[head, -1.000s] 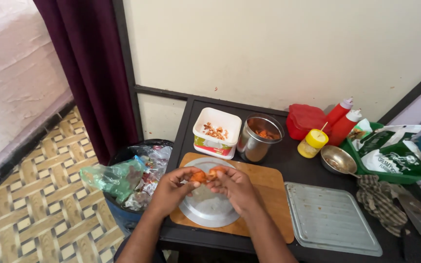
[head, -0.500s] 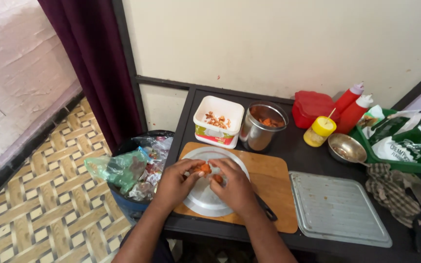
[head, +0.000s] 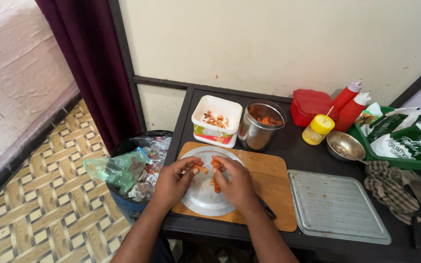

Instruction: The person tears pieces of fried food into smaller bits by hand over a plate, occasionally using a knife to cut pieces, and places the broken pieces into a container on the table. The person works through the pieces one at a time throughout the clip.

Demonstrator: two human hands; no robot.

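I saw my left hand [head: 171, 181] and right hand [head: 236, 182] curled close together over the round steel plate [head: 201, 197]. The left fingers [head: 191, 168] pinched a small orange piece [head: 201, 169]; the right fingers [head: 219, 171] closed on another orange piece [head: 215, 184] just beside it. What the food was, I could not make out, and the right hand hid much of it. The plate sat on a wooden cutting board [head: 269, 182] on the dark table [head: 298, 158]. A dark handle [head: 267, 210] poked out behind my right wrist, the rest hidden.

Right of the fingers lay a flat metal tray [head: 337, 204], a checked cloth [head: 391, 187] beyond it. Left of them, below the table, stood a bin of crumpled plastic bags [head: 123, 168].

Beyond the fingers stood a white square tub [head: 217, 122] with a red and green label, holding scraps, and a steel canister [head: 261, 125] with orange pieces. Farther right were a yellow-lidded jar [head: 316, 130], a small steel bowl [head: 344, 145], a red lidded box [head: 310, 107], two red squeeze bottles [head: 349, 104], and green and white pouches [head: 400, 139] in a green tray, cut off at the edge.
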